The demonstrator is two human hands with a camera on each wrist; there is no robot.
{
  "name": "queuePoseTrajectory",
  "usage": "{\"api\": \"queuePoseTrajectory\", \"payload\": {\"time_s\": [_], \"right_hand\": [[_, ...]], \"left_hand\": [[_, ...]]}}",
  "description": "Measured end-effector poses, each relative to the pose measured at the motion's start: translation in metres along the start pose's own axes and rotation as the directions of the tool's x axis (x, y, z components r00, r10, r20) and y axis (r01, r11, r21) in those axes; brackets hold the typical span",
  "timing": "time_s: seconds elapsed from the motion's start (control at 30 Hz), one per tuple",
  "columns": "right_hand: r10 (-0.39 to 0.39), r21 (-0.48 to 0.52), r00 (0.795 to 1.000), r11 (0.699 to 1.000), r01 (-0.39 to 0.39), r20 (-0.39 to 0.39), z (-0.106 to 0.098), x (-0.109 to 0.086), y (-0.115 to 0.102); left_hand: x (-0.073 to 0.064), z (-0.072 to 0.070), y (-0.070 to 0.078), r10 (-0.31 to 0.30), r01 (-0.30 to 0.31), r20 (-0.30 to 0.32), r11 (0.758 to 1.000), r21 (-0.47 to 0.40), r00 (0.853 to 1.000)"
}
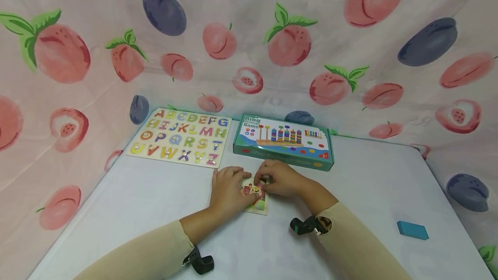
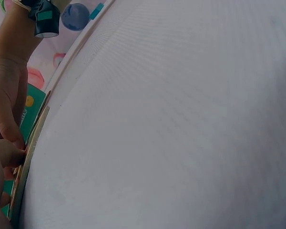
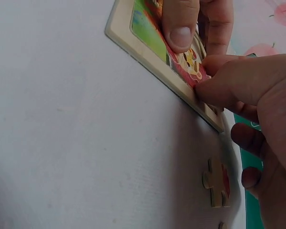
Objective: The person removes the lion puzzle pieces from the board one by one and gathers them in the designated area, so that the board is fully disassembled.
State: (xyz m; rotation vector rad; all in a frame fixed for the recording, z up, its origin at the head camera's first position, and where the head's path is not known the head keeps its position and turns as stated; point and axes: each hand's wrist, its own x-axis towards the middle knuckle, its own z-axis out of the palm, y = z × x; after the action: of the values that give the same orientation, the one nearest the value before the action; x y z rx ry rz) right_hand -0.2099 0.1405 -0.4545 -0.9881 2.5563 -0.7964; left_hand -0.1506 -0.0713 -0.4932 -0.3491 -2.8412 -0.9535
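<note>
A small wooden jigsaw puzzle board [image 1: 261,209] with a cartoon animal picture lies between both hands on the white table. My left hand [image 1: 230,187] holds the board from its left side, thumb over the picture and fingers toward the far edge. From the right, my right hand [image 1: 283,179] pinches a puzzle piece [image 3: 198,76] with thumb and forefinger at the picture's edge, inside the pale frame. Its other fingers curl beside the board. The fingers hide much of the picture. A loose jigsaw piece [image 3: 218,183] lies near the right hand in the right wrist view.
Behind the hands lie a wooden alphabet board [image 1: 180,137] at left and a green ring game box [image 1: 284,142] at right. A blue block [image 1: 413,230] sits far right on the table [image 1: 249,249]. A fruit-print cloth [image 1: 272,85] hangs behind.
</note>
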Motion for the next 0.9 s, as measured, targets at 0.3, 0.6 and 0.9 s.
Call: {"api": "queuePoseTrajectory", "payload": {"time_s": [0.3, 0.6, 0.9], "right_hand": [[0.067, -0.023, 0.998, 0.997, -0.068, -0.012, -0.0019, 0.0004, -0.0027], [0.036, -0.02, 0.999, 0.999, -0.037, -0.014, -0.0028, -0.0006, -0.0005], [0.072, 0.126, 0.997, 0.989, -0.072, 0.007, -0.0027, -0.0031, 0.0011]], "left_hand": [[0.0003, -0.0028, 0.0012, -0.006, 0.006, 0.011, 1.0, -0.008, 1.0], [-0.001, -0.0022, 0.0, -0.004, 0.004, 0.001, 1.0, -0.022, 1.0], [-0.0014, -0.0016, 0.0004, 0.001, -0.001, -0.004, 1.0, -0.027, 1.0]]}}
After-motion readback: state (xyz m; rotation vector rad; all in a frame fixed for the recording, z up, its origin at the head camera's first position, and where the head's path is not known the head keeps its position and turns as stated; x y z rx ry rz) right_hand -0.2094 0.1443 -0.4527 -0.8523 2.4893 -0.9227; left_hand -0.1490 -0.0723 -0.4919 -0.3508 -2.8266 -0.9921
